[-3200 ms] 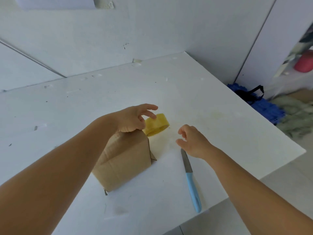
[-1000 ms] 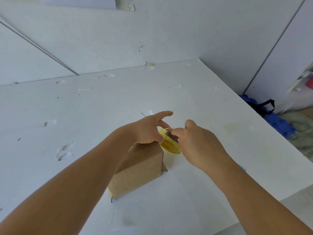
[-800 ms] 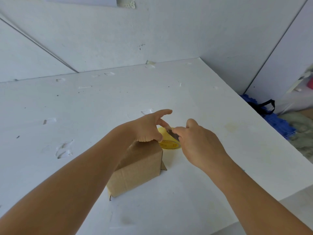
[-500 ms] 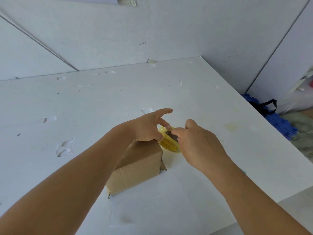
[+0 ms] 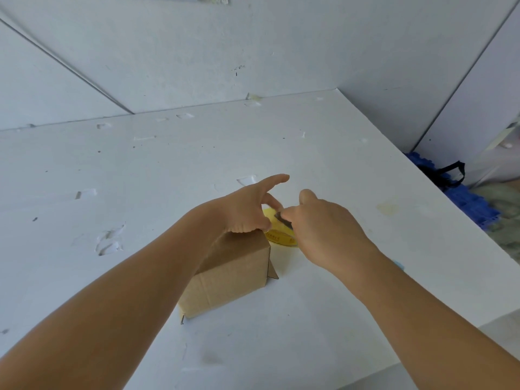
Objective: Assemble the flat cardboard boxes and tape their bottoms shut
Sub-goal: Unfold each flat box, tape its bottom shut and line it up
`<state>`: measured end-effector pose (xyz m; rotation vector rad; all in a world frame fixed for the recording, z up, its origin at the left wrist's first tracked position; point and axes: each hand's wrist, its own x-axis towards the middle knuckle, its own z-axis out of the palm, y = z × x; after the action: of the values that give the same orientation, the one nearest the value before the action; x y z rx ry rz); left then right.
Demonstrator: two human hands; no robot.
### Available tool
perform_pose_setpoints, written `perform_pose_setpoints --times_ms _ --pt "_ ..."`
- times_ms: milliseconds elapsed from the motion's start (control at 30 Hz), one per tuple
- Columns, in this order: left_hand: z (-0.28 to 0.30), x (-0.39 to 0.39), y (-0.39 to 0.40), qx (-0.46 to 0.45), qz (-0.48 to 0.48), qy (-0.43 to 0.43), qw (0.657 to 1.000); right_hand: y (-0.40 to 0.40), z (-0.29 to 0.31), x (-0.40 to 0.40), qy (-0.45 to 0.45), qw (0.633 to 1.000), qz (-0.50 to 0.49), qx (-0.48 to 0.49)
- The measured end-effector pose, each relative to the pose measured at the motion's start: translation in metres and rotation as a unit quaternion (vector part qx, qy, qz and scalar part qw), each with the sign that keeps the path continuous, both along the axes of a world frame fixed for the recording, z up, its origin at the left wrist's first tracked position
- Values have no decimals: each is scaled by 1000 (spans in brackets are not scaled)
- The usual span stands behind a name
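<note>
Centrally, a brown cardboard box (image 5: 230, 274) stands assembled on the white desk (image 5: 323, 153), one small flap sticking out at its lower right corner. Left hand (image 5: 247, 209): the heel and curled lower fingers rest on the box's top far edge, the index finger points forward and the thumb reaches toward the tape. Right hand (image 5: 323, 229): seen from the back, its fingers are curled, and thumb and forefinger meet at a dark grey object (image 5: 281, 218) over the tape roll; what exactly they pinch cannot be told. The yellow tape roll (image 5: 281, 237) lies just behind the box's far right corner, between the two hands and partly hidden by them. A sliver of light blue (image 5: 399, 266) shows on the desk past the right wrist. Scattered dents and specks mark the desk surface. Off the desk's right edge, on the floor, lie a blue mat (image 5: 467, 201) with a black strap (image 5: 447, 173) and some grey-green fabric (image 5: 503, 206).
</note>
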<state>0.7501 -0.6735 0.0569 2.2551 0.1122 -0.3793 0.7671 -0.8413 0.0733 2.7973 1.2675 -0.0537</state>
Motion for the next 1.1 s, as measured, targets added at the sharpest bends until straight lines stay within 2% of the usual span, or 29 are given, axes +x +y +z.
perform_pose_setpoints --times_ms 67,167,333,567,667,733,800,867,967,1100 --pt "3 0 2 -16 -2 -13 1000 0 -14 -4 55 998 21 -22" --pt "2 -2 6 -19 6 -20 1000 -9 -31 1 114 993 16 -1" --pt "-1 2 6 -27 4 -10 1000 -35 -54 13 216 973 -54 56" --pt "2 6 10 -76 10 19 997 -63 -111 15 279 940 -180 73" --pt "3 5 11 -103 18 30 994 -68 -123 14 264 938 -209 86" --pt "4 5 11 -110 19 36 993 -63 -120 12 239 923 -232 192" --pt "4 5 10 -112 21 39 993 -47 -109 8 247 883 -227 328" --pt "5 5 9 -117 23 43 992 -25 -100 2 241 861 -208 397" --pt "6 4 9 -135 29 47 989 2 -103 -1 156 881 -179 409" --pt "5 3 9 -138 28 47 989 15 -105 3 134 881 -183 414"
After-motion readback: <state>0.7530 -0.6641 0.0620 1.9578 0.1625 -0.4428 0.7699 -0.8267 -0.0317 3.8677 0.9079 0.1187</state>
